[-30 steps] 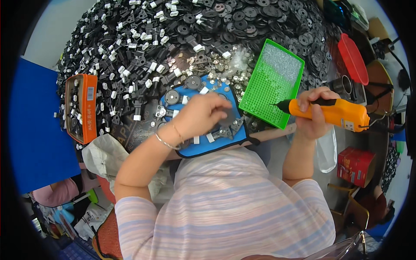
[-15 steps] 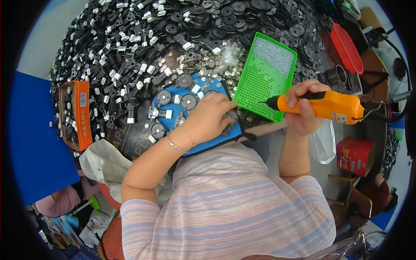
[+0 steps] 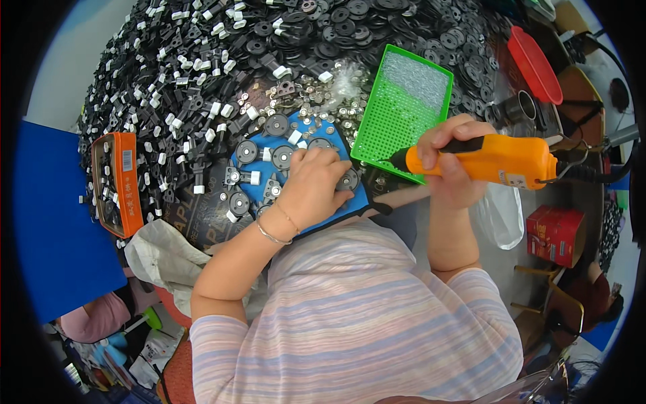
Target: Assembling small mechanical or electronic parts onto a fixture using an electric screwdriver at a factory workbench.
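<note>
My right hand [image 3: 452, 161] is wrapped round an orange electric screwdriver [image 3: 508, 160] with a black nose. Its tip points left, over the near end of a green perforated tray [image 3: 367, 131] that holds many small silvery pieces at its far end. My left hand [image 3: 311, 185] is curled down over a blue mat [image 3: 336, 214]; what its fingers grip is hidden. Black wheels lie around that hand, one [image 3: 281, 157] beyond the knuckles and another [image 3: 349, 179] in the gap by the thumb. Black brackets with white ends, such as this one [image 3: 241, 176], lie on the mat's left side.
A large heap of black bracket parts with white ends [image 3: 182, 101] and black discs [image 3: 343, 27] covers the far table. Small round metal pieces [image 3: 313, 94] lie beyond the mat. An orange box [image 3: 128, 182] stands left; a red tray [image 3: 535, 64] and metal cup [image 3: 519, 111] are right.
My right hand and the screwdriver have shifted slightly left, staying over the tray's near end. The left hand has flattened a little over the wheels. The whole view has shifted slightly.
</note>
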Demonstrator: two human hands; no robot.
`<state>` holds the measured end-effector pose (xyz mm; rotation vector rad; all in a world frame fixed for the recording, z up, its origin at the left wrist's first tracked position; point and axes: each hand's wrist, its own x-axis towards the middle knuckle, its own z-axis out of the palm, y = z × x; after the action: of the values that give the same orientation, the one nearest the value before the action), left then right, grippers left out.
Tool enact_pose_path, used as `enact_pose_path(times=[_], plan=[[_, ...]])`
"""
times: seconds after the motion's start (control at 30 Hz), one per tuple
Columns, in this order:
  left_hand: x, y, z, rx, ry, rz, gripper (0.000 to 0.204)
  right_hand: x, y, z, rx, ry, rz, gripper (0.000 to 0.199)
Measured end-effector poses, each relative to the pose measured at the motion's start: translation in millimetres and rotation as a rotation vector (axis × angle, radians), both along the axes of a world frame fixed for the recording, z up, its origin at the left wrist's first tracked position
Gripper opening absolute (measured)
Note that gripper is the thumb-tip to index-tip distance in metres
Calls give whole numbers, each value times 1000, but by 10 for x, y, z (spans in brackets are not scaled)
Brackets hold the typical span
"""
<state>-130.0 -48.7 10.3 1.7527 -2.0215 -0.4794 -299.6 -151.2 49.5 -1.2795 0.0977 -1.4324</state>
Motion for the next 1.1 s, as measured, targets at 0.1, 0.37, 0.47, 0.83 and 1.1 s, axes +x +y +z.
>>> enact_pose_path(times=[0.1,0.37,0.47,0.83,1.1], plan=[[-54,17,13,-6,-11,28,39,38,39,-8,-58,133,36,30],[-33,19,-21,-85,35,-10,40,156,122,3,-191,244,118,30],[-30,5,-26,-73,43,-38,38,155,130,-3,-152,221,139,30],[-49,-58,-53,-67,3,-36,36,133,126,-15,-101,214,82,30],[-19,-41,-10,-21,-30,-99,41,125,128,-1,-103,220,83,30]])
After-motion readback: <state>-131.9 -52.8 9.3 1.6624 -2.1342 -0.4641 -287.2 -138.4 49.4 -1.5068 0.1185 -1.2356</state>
